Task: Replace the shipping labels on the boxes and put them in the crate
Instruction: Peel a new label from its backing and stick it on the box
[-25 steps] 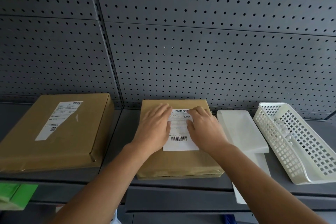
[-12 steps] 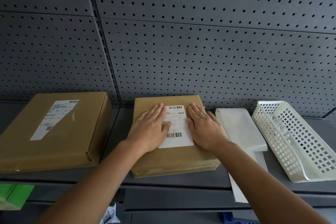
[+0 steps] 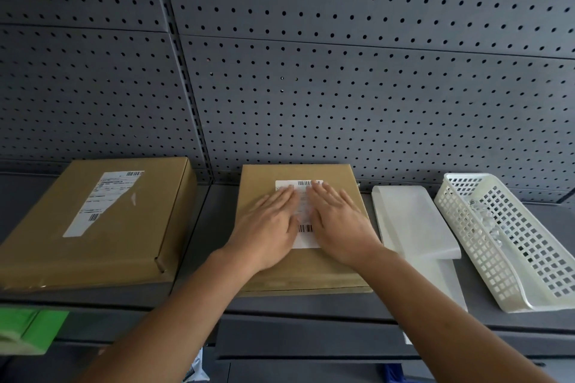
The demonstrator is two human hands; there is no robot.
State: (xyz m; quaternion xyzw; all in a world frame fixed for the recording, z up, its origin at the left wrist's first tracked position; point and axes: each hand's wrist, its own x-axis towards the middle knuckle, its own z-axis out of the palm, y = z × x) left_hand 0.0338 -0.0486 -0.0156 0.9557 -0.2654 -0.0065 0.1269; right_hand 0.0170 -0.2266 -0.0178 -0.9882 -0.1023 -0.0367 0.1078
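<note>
Middle box [image 3: 311, 277]: was found lying flat on the grey shelf [image 3: 205, 242], its far edge against the pegboard wall [image 3: 342, 87], and both hands were laid on its top.
Fresh label [image 3: 306, 242]: was seen stuck on the box top. Only the barcode strip at its far edge, a second barcode lower down and the near margin were left uncovered.
Left grip [image 3: 267, 227]: was spread flat, fingers straight and close together, and pressed onto the left part of the label. Nothing was clasped.
Right grip [image 3: 339, 227]: was likewise released and flattened, palm down on the right part of the label.
Change: half a second earlier the two palms had been set apart at either side of the label with its middle exposed. Now they had been drawn inward until the thumbs nearly met. A full second earlier the right fingers had been bent at the label's top edge.
Left box [image 3: 102, 258]: was left untouched, well apart from the hands, its slanted label [image 3: 102, 199] unchanged.
White sheets [image 3: 410, 227]: were lying just right of the middle box.
Crate [image 3: 513, 258]: the white latticed one was stood at the far right beside the sheets, with crumpled scraps inside and no box in it.
</note>
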